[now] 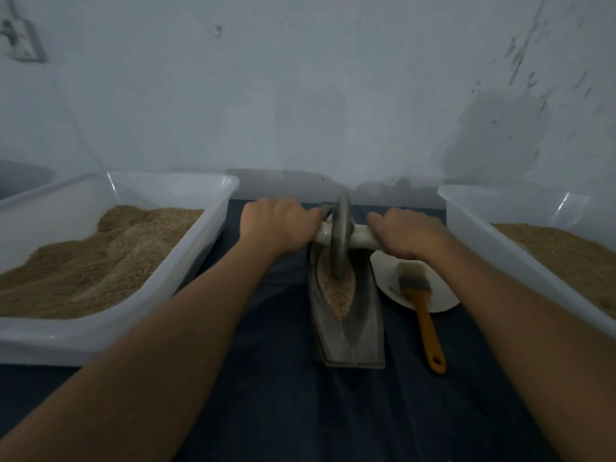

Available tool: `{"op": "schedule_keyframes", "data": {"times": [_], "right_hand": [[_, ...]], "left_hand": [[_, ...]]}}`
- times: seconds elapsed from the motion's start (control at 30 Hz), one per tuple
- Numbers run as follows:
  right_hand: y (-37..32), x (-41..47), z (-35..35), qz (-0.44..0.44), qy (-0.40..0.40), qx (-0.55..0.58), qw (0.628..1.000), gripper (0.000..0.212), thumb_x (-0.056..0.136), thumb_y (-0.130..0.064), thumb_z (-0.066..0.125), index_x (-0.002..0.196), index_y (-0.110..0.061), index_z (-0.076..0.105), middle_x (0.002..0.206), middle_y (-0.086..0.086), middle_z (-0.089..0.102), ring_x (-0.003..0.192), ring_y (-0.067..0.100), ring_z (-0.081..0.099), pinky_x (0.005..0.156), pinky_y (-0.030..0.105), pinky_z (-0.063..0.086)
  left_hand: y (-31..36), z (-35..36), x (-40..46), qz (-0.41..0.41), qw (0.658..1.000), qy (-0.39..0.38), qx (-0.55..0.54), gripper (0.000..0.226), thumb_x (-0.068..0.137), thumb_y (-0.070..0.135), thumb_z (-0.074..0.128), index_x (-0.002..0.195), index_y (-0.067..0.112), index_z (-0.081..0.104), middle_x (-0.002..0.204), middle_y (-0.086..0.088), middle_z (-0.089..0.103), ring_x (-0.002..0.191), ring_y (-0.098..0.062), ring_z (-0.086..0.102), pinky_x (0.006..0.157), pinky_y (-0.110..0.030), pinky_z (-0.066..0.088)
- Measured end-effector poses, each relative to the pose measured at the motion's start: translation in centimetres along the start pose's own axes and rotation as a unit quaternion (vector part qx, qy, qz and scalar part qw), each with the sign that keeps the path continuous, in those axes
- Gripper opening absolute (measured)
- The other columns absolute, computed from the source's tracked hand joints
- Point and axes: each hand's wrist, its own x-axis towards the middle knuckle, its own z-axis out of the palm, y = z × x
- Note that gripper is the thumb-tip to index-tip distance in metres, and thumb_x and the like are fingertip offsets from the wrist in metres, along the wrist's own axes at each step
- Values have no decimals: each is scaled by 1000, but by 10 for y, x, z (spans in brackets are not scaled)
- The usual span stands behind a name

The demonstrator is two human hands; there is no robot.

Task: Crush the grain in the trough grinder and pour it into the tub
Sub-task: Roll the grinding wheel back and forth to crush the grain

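Note:
A grey boat-shaped trough grinder (361, 331) lies on the dark cloth in the middle, with pale grain (336, 293) in its groove. A grey grinding wheel (341, 228) stands upright in the far part of the groove on a white axle handle (361, 236). My left hand (276, 226) grips the left end of the handle. My right hand (405, 233) grips its right end. A clear plastic tub (110, 331) with brown grain stands at the left; a second clear tub (520, 261) with brown grain stands at the right.
A white plate (443, 296) sits just right of the trough, with an orange-handled brush (423, 311) lying across it and onto the dark cloth (283, 395). A pale wall rises right behind the table.

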Motion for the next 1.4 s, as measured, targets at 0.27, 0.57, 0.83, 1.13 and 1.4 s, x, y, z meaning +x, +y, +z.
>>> {"op": "schedule_keyframes", "data": {"times": [0.27,0.57,0.83,1.13,1.4], "right_hand": [[-21,-55,12,22,215,-47,975,45,94,-31,11,77,-17,50,66,-3,42,55,14,34,51,32,25],[-18,-97,31,-25,355,50,933,48,101,-32,32,58,-21,49,49,-7,41,42,15,38,44,33,35],[-4,-4,5,4,95,-7,995,43,101,-37,22,79,-15,52,76,5,51,66,22,46,57,34,27],[-3,-2,-3,-24,14,-12,1000,34,96,-35,24,96,-15,52,87,8,54,72,21,48,55,33,25],[-19,-98,14,-33,270,-84,959,42,100,-35,16,66,-25,40,53,-11,30,42,11,25,46,26,12]], "left_hand": [[0,-2,-67,111,977,129,130,16,96,10,49,81,16,46,63,-2,41,56,-19,42,54,-27,28],[2,-3,-103,78,970,230,23,43,104,35,18,72,23,44,60,7,42,52,-17,38,54,-33,23],[-3,5,-12,-12,1000,-3,20,43,100,41,21,99,16,57,88,-5,53,81,-27,48,74,-38,37],[0,-2,-2,-5,999,-13,30,38,101,39,30,102,16,61,84,-4,53,68,-23,44,60,-33,30],[0,-9,-97,99,984,117,93,36,101,35,7,89,24,39,77,8,40,63,-17,36,60,-34,25]]}}
